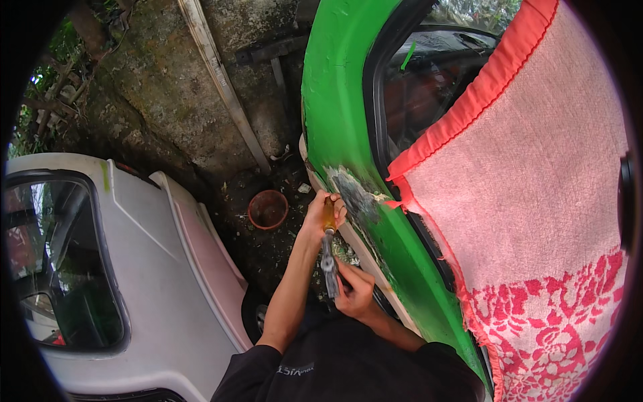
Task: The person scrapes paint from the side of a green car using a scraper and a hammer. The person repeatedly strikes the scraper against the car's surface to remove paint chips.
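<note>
My left hand [322,213] is closed around the amber handle of a hand tool [328,259]. The tool's grey metal body points back toward my chest; its exact kind is unclear. Beside its lower end, my right hand [355,290] has curled fingers that meet or nearly meet the metal. Its grip is partly hidden. Just beyond my left hand, a rough grey patch [357,193] with chipped edges breaks the paint of the green car body [335,90]. A pale strip [374,269] runs along the car's lower edge, right of my hands.
A pink towel [517,166] with red edging covers part of the green car and its window [417,90]. On my left stands a white car [155,281]. A reddish plastic pot [268,209] sits on the littered ground. A long bar [226,85] leans by the stained wall [166,100].
</note>
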A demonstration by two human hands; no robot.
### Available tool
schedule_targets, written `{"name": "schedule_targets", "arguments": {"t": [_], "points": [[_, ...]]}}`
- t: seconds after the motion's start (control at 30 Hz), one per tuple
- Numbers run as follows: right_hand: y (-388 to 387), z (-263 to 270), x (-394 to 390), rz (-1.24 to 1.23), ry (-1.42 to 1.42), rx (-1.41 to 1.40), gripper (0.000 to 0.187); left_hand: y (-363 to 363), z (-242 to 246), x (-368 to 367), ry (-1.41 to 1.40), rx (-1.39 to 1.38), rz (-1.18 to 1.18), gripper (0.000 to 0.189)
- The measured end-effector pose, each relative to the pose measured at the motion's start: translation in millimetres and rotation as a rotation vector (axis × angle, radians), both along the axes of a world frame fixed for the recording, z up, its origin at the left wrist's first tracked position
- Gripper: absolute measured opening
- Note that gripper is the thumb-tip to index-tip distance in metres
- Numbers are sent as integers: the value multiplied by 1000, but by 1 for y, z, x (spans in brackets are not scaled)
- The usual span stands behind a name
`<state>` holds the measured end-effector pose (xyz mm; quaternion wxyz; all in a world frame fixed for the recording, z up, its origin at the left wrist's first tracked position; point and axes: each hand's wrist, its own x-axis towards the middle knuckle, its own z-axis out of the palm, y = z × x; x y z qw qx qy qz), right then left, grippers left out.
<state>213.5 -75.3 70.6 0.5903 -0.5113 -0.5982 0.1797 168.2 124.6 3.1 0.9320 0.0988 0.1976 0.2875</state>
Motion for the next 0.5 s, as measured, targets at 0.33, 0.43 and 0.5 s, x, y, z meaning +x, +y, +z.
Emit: {"name": "schedule_targets", "arguments": {"t": [0.33, 0.43, 0.5], "points": [[2, -12, 6, -79, 65, -133, 33, 5, -13, 2, 15, 2, 29, 25], [-2, -16, 6, -146, 23, 10, 32, 14, -19, 1, -34, 7, 60, 26], [-9, -14, 6, -115, 70, 10, 32, 5, -11, 0, 12, 37, 80, 26]]}}
